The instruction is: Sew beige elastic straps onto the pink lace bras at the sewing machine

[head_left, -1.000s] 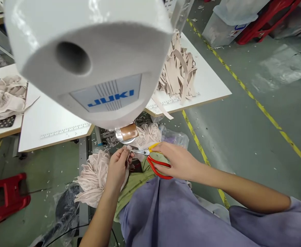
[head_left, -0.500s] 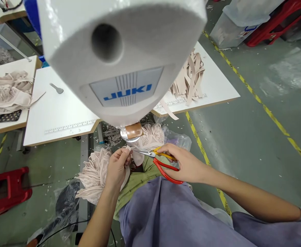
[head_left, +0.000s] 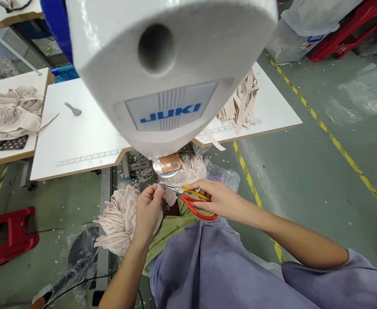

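Observation:
Over my lap, my left hand (head_left: pixel 148 210) pinches a small pale pink piece of fabric (head_left: pixel 171 198) between thumb and fingertips. My right hand (head_left: pixel 222 199) grips scissors (head_left: pixel 179 190) with one yellow and one red handle. Their blades point left and reach the cloth right at my left fingertips, which partly hide the tips. Left of my left hand hangs a bunch of pale pink lace pieces (head_left: pixel 119 219). More lace fabric (head_left: pixel 193 169) lies just beyond the scissors, under the sewing machine head.
A white JUKI sewing machine head (head_left: pixel 172 107) looms close above my hands. White table panels (head_left: pixel 88 137) flank it; cut fabric strips (head_left: pixel 246 101) lie on the right one. Garments (head_left: pixel 11 113) are heaped at far left. A red stool (head_left: pixel 11 236) stands on the floor.
My right hand has moved left with the scissors, bringing the blades up to my left fingertips. The handles have come closer together. My left hand stays nearly in place.

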Available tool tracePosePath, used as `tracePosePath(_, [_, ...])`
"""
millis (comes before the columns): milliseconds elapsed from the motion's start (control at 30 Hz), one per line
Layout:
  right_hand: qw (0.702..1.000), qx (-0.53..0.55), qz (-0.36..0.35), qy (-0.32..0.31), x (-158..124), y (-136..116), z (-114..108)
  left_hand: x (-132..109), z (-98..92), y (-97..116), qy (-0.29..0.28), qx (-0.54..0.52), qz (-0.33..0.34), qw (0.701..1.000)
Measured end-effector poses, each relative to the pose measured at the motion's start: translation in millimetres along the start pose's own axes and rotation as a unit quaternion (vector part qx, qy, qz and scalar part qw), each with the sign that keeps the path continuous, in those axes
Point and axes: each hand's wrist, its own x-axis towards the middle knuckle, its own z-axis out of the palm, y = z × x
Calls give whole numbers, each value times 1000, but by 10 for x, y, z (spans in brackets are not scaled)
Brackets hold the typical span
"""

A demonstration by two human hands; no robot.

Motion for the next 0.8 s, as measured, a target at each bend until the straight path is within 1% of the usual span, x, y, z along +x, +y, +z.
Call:
tracePosePath(67, [1000,-6,10,7,-54,20,-20,-27,23,38,16,-6,-3,1000])
tracePosePath(167, [998,-20,45,27,-115,119,-135,-51,55,95,24,-73,-14,997])
tracePosePath(233, [995,-65,56,51,-65,231,-326,-44,68,117,10,-127,-19,992])
tracePosePath(300, [985,-138,52,94,82,347,-604,-26,79,132,-8,-159,-23,987])
tracePosePath(367, [964,-218,34,152,279,418,-888,-13,87,160,-21,-161,-30,986])
tracePosePath(400, [949,-257,16,183,370,419,-993,-11,88,182,-27,-155,-36,987])
tracePosePath(433, [933,-287,-3,218,444,390,-1052,-13,86,211,-38,-148,-45,987])
tracePosePath(467, [919,-306,-27,249,493,333,-1052,-17,81,246,-55,-141,-59,987])
tracePosePath(500, [911,-312,-60,264,515,254,-991,-23,73,286,-81,-133,-76,985])
tracePosePath(533, [912,-304,-98,257,512,165,-876,-29,65,329,-118,-122,-97,981])
tracePosePath(567, [921,-288,-146,218,489,79,-723,-35,56,375,-162,-104,-117,974])
tracePosePath(600, [930,-271,-207,139,454,9,-552,-41,47,418,-207,-76,-134,966])
tracePosePath(633, [932,-255,-253,51,416,-37,-389,-47,37,454,-249,-35,-147,957])
tracePosePath(667, [929,-243,-278,-7,385,-53,-253,-54,26,476,-279,17,-150,948])
tracePosePath(700, [929,-229,-287,-43,366,-41,-159,-64,13,477,-281,78,-131,948])
tracePosePath(733, [937,-212,-274,-44,360,-3,-113,-76,0,450,-248,142,-89,954])
tracePosePath(767, [951,-189,-243,-15,365,53,-110,-91,-9,393,-180,200,-28,963])
tracePosePath(800, [968,-153,-196,31,377,118,-141,-108,-11,305,-92,239,41,966])
